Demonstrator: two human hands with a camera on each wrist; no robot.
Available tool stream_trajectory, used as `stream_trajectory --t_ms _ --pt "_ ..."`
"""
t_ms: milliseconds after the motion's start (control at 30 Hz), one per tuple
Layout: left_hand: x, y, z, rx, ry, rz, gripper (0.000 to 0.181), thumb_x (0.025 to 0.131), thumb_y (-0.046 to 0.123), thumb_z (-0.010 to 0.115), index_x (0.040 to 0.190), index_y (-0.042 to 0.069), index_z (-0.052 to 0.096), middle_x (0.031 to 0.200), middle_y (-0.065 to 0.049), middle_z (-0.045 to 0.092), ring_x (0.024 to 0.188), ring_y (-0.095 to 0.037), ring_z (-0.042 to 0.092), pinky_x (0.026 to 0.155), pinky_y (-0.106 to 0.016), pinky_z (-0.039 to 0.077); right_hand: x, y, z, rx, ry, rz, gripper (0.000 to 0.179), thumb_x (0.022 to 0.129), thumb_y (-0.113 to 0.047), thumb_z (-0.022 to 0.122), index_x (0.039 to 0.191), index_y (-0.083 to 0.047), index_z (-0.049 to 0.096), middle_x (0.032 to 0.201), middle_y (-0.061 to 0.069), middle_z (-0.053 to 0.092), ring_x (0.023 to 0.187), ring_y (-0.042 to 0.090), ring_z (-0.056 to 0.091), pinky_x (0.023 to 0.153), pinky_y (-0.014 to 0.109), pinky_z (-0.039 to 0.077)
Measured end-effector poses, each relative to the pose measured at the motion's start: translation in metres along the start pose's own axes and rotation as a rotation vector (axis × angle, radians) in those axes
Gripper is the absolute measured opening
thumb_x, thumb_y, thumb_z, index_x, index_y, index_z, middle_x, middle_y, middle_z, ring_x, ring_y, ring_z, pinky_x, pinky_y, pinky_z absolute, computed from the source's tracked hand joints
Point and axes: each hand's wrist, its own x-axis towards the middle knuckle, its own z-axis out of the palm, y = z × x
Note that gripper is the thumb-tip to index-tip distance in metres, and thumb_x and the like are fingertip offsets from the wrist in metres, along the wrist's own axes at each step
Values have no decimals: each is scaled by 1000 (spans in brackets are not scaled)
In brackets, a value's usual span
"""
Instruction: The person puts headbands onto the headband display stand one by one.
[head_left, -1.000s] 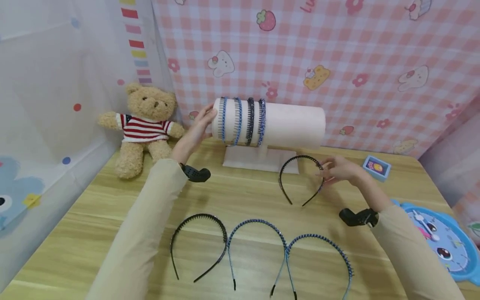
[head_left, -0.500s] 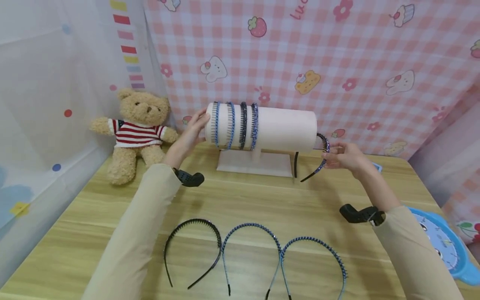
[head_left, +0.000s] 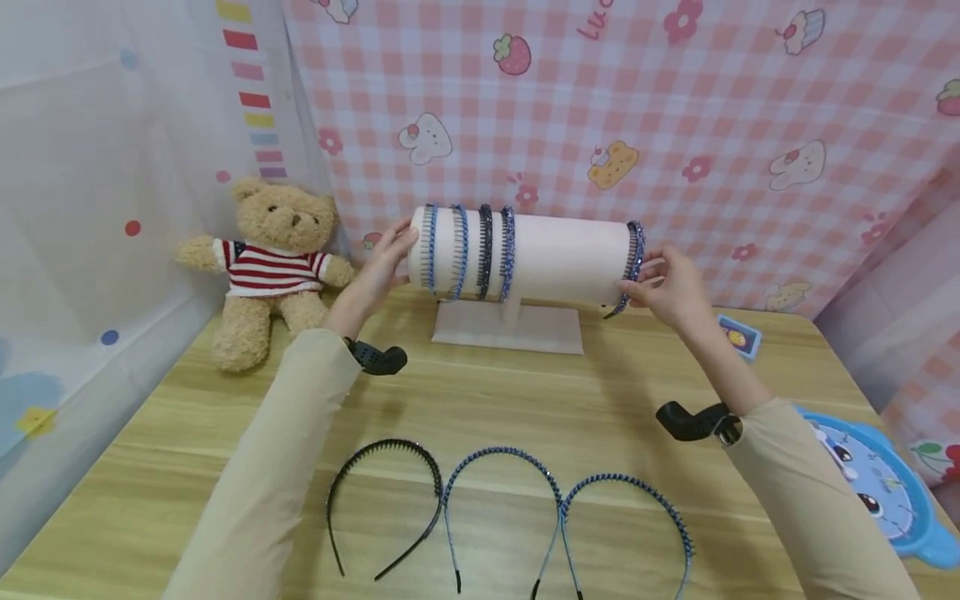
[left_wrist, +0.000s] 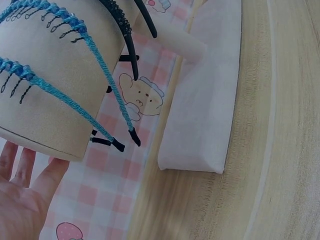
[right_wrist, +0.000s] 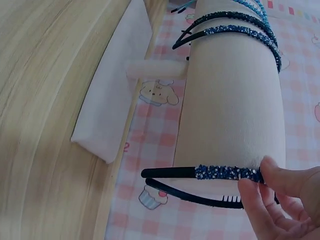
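Note:
My right hand (head_left: 672, 287) pinches a headband with blue and silver sparkles (head_left: 636, 250) at the right end of a white roll-shaped display stand (head_left: 572, 257). In the right wrist view, thumb and forefinger grip the sparkly part, and the black tips reach round the roll. My left hand (head_left: 378, 271) touches the roll's left end, fingers extended in the left wrist view. Two blue braided headbands (left_wrist: 107, 75), a black sparkly headband (head_left: 485, 250) and another blue sparkly headband (head_left: 508, 250) sit around the roll's left half.
A black headband (head_left: 386, 446) and two blue headbands (head_left: 504, 452) lie in a row near the front. A teddy bear (head_left: 281, 250) sits at the left. A small blue box (head_left: 738, 335) and a blue round toy (head_left: 892, 483) are at the right. A checked cloth hangs behind.
My right hand has raised the sparkly headband from in front of the stand and brought it around the roll's right end. My left hand stays at the left end.

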Motion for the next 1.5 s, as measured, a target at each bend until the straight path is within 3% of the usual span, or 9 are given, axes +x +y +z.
stream_trajectory --t_ms 267,367,500,633,700,867,1200,1367,1500 --pt "0 2 -1 -2 3 7 58 95 38 38 146 22 16 151 -5 22 139 -23 21 110 -52 22 4 3 3 -160 9 -189 38 79 -13 71 109 1 51 91 21 63 76 27 64 57 26 54" --pt "0 1 -1 -4 6 0 57 96 37 37 146 22 17 150 -5 23 138 -23 22 110 -51 23 6 4 4 -209 9 -215 39 77 -15 73 106 1 52 88 20 63 79 30 64 60 31 53" --pt "-1 2 0 -10 0 -14 56 96 34 36 147 21 15 150 -7 22 138 -24 21 110 -52 23 12 9 0 -215 -10 -195 71 72 -20 78 128 -1 39 114 25 51 103 37 53 83 47 49" --pt "-9 11 4 7 -10 -17 58 96 34 35 147 19 13 151 -8 19 139 -25 20 110 -52 22 22 13 -9 -245 -115 -234 107 69 -23 80 147 -6 8 142 30 19 128 47 26 104 60 26" --pt "-13 15 6 17 -16 -14 58 96 35 34 147 19 12 152 -9 18 139 -25 19 110 -52 22 27 15 -12 -259 -171 -257 111 70 -23 80 147 -6 2 148 29 8 134 47 14 108 60 16" --pt "-8 11 3 11 -17 -11 58 96 36 34 147 20 13 152 -7 18 139 -25 19 110 -52 22 30 16 -15 -223 -208 -276 113 69 -23 80 147 -6 0 152 22 2 139 40 7 112 56 10" --pt "0 -2 -4 4 -9 10 57 96 37 36 147 23 15 151 -5 21 138 -23 22 110 -52 23 31 10 -4 -293 -191 -447 105 70 -14 79 147 -8 9 153 19 7 139 37 13 110 53 19" --pt "0 0 -1 -6 -1 5 57 95 36 37 147 23 15 151 -4 20 138 -24 22 109 -52 24 37 16 -8 -240 -211 -423 106 66 -19 81 147 -18 12 154 11 6 135 43 21 108 58 20" --pt "0 -1 -1 -3 -1 4 57 95 36 37 146 23 16 151 -4 20 138 -23 22 109 -53 24 41 23 -9 -156 -234 -420 106 65 -18 82 145 -10 14 154 10 5 138 40 16 111 55 13"
